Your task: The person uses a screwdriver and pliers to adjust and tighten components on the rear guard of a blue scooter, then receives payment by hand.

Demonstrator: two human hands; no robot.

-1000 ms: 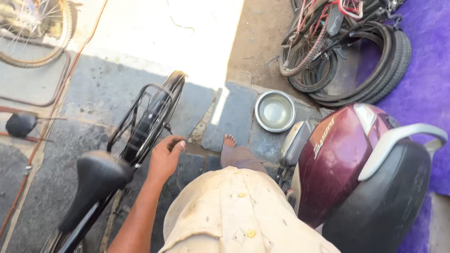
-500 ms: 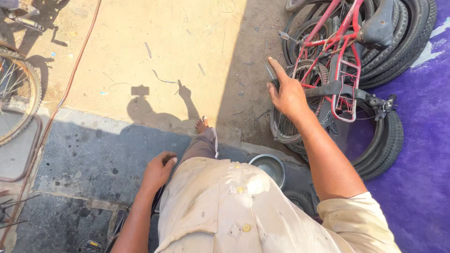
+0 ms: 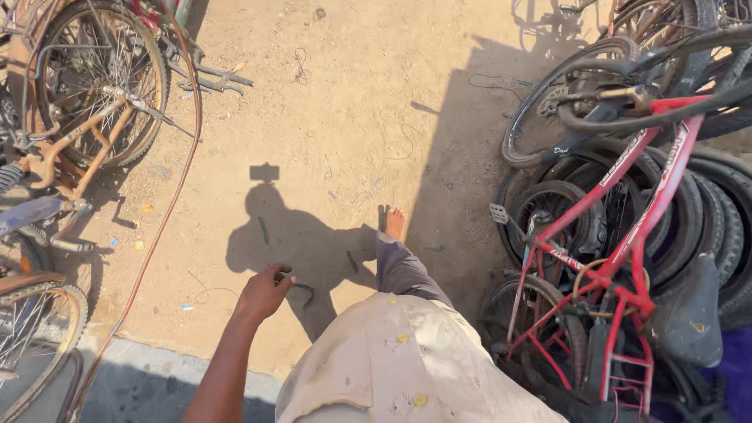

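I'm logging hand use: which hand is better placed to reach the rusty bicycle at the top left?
Probably the left. The left hand is out in front, on the same side as the rusty bicycle; the right hand is out of view.

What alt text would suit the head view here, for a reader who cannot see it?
Seen from above, a person steps barefoot onto sunlit dirt, the left hand swinging loosely closed at their side. A red bicycle frame leans on stacked tyres to the right; old bicycles stand left.
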